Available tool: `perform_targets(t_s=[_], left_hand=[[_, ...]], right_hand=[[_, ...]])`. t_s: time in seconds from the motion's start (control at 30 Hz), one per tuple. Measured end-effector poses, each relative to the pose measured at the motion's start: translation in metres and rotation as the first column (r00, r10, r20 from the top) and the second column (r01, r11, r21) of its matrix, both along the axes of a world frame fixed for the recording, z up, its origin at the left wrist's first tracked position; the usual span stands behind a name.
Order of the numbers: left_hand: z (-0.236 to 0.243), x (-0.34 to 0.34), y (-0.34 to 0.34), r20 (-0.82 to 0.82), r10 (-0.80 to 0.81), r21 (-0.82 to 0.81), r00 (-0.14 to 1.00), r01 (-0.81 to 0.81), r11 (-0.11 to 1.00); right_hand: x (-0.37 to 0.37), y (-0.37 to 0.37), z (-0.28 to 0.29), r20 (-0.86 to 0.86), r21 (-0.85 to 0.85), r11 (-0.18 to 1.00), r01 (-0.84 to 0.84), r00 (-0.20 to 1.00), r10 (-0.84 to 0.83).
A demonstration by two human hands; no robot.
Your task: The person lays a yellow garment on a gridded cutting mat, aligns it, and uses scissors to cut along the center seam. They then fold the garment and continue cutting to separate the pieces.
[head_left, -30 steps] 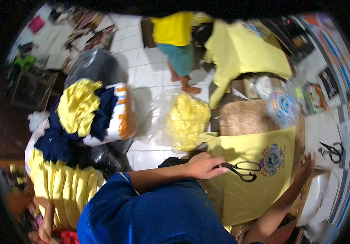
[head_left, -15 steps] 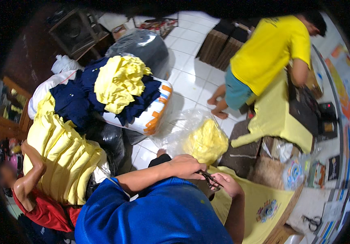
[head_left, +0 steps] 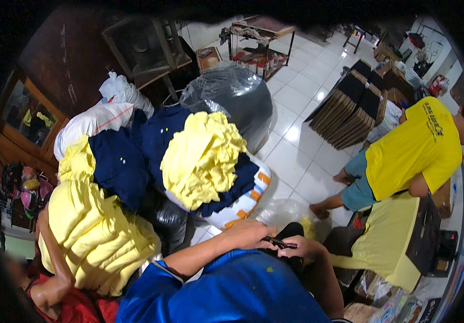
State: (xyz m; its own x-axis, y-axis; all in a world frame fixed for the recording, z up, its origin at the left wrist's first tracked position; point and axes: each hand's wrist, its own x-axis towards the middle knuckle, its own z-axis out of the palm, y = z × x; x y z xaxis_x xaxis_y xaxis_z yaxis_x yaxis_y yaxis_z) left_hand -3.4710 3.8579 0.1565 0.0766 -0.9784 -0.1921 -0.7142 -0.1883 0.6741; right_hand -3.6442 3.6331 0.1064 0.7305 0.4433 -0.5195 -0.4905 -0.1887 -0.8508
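Both my hands are together in front of my blue shirt, at the lower middle. My left hand is closed round one end of what looks like a pair of dark scissors. My right hand pinches the other end. The finger loops are hard to make out, and the fingers cover part of the tool. Just beyond my hands lies a clear plastic bag with some yellow cloth inside.
Left stand yellow cloth piles, navy cloth and a crumpled yellow heap on sacks. A person in red is at lower left; one in yellow bends over a bench at right. Dark stacked boards stand beyond.
My view has swung right and up, so the cloth piles sit further right and the printed yellow cloth has left the picture. My hands still hold the scissors, now more level.
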Motion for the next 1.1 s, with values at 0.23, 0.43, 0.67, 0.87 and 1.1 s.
perform_targets(t_s=[0.23, 0.43, 0.67, 0.87, 1.1], left_hand=[[-0.002, 0.100, -0.081, -0.025, 0.222, -0.027, 0.975, -0.223, 0.974], [-0.022, 0.206, -0.186, -0.005, 0.592, -0.380, 0.806, -0.549, 0.744], [-0.054, 0.322, -0.331, -0.505, 0.840, -0.060, 0.199, -0.979, 0.196], [-0.070, 0.392, -0.428, -0.417, 0.811, -0.035, 0.410, -0.899, 0.437], [-0.080, 0.544, -0.529, -0.472, 0.813, -0.015, 0.341, -0.925, 0.379]], right_hand=[[0.117, -0.087, 0.000, 0.049, -0.021, 0.995, 0.096, 0.994, -0.095], [0.243, -0.227, -0.083, 0.104, 0.013, 0.998, 0.064, 0.992, -0.065], [0.431, -0.440, -0.135, -0.029, -0.757, 0.612, -0.229, 0.947, 0.319], [0.523, -0.572, -0.130, 0.045, -0.653, 0.749, -0.110, 0.982, 0.183], [0.639, -0.720, -0.224, -0.278, -0.616, 0.670, -0.413, 0.911, 0.305]])
